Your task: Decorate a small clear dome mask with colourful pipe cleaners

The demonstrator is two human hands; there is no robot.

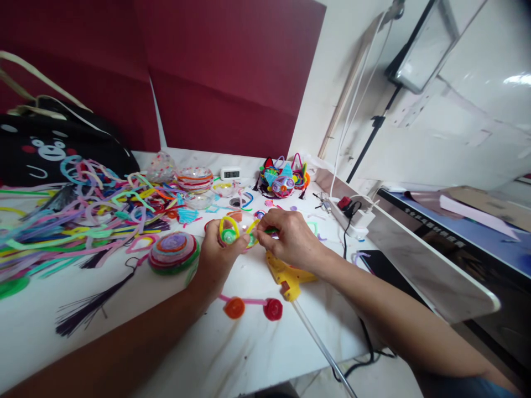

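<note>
My left hand (215, 251) is closed around a small clear ball with yellow pipe-cleaner loops and green inside (233, 229), held just above the white table (199, 342). My right hand (290, 235) pinches a yellow and green pipe-cleaner piece at the ball's right side. Under my right wrist lies a yellow glue gun (286, 276) with a clear glue stick pointing toward me. A pink pipe cleaner with an orange and a red coiled disc (251, 307) lies in front of my hands.
A heap of coloured pipe cleaners (74, 215) covers the left of the table, with a coiled multicolour disc (173, 251) and a dark tassel (91, 307) nearby. A black bear bag (50, 149) stands far left. A finished colourful craft (282, 179), small clock (230, 173) and power strip (352, 213) sit behind.
</note>
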